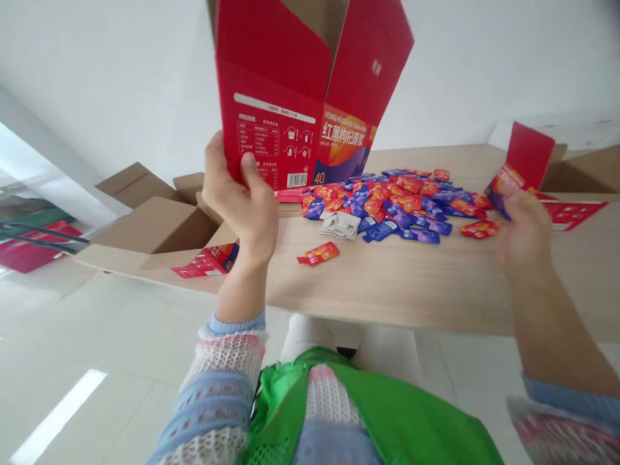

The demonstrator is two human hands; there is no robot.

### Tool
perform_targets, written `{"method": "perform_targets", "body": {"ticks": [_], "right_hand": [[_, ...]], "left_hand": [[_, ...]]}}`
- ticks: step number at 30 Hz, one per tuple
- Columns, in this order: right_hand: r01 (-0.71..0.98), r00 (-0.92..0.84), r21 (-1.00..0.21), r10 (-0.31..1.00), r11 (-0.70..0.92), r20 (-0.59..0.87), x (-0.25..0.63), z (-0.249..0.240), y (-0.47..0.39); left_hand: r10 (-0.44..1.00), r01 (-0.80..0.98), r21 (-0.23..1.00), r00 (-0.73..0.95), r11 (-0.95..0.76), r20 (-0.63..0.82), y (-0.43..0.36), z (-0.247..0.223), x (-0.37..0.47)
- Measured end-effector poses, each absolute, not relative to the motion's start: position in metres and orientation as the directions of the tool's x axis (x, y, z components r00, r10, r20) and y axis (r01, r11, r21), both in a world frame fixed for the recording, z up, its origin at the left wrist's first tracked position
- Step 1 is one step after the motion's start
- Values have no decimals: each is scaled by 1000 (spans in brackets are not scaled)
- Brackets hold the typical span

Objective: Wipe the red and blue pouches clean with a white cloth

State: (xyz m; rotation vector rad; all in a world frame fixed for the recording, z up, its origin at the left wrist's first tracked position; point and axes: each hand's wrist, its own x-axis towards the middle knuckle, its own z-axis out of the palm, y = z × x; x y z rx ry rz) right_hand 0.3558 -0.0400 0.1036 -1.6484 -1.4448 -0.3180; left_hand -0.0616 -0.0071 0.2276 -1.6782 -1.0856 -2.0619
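My left hand (242,200) is closed on a large red carton (276,84), with the thumb on its printed front and the fingers behind. The carton is raised above the table and tilted, its upper end open. On the right, my right hand (526,226), a little blurred, is closed at the lower edge of a smaller-looking red, orange and purple carton (527,155). Between my hands lies a heap of small red and blue sachets (387,197). A folded grey-white packet (340,225) sits at its front, and one red sachet (320,254) lies apart, nearer to me.
An open brown cardboard box (155,223) stands at the table's left end, with a red and purple printed carton (208,261) by it. Another brown box (588,171) is at the far right. The wooden table (387,284) has its front edge close to my body.
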Motion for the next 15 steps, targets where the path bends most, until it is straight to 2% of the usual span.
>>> {"method": "perform_targets", "body": {"ticks": [1, 2, 4, 7, 9, 11, 13, 15], "right_hand": [[747, 366, -640, 691, 182, 623, 343, 109, -36], [613, 389, -751, 735, 244, 556, 328, 114, -32], [428, 456, -863, 761, 267, 461, 295, 121, -30], [168, 258, -957, 926, 239, 276, 259, 119, -29], [-17, 202, -988, 968, 154, 148, 254, 112, -24], [-224, 337, -964, 939, 145, 63, 263, 103, -16], [-386, 522, -877, 851, 288, 50, 276, 95, -10], [-436, 641, -772, 762, 463, 94, 288, 87, -11]], "left_hand": [[238, 625, 401, -331, -669, 913, -28, 214, -65], [246, 616, 443, -382, -651, 891, -45, 199, -67], [295, 576, 538, -465, -616, 835, -69, 168, -69], [416, 408, 659, -539, -632, 733, -74, 125, -67], [520, 201, 708, -552, -677, 653, -62, 103, -66], [624, -21, 724, -525, -689, 579, -47, 85, -63], [714, -184, 729, -455, -660, 532, -35, 67, -57], [751, -226, 740, -414, -633, 515, -28, 47, -50]]}}
